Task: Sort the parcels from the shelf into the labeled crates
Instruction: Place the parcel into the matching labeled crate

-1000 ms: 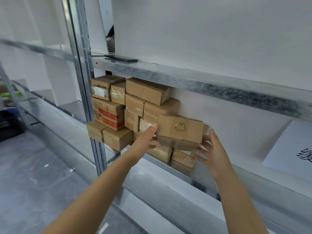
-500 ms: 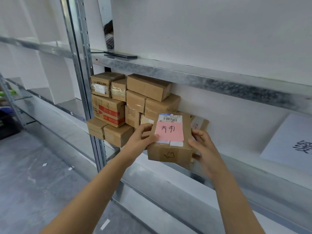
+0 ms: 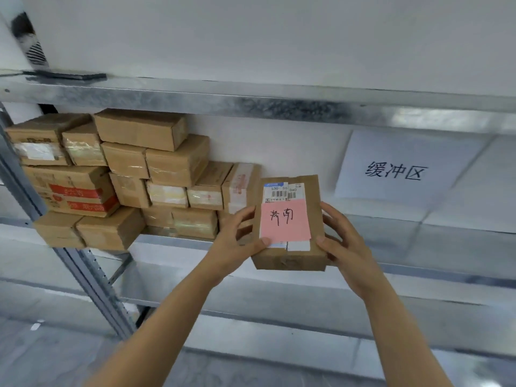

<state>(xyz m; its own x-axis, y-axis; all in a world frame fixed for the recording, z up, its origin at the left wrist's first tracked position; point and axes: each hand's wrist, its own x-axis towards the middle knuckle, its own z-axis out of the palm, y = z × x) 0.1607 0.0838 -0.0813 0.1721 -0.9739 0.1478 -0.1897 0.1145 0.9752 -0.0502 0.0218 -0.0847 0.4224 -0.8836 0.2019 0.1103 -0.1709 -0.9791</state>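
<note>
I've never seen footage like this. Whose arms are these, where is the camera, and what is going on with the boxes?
There is no robot here: these are a person's two bare arms, filmed by a wide-angle camera worn on their head, looking forward and down. The left hand and right hand grip a small cardboard parcel from either side, clear of the stack. On its upper face is a barcode label and a pink note with handwriting. To the left, more parcels are stacked on a metal shelf. A white sign with printed characters lies further right. No crates are in view.
</note>
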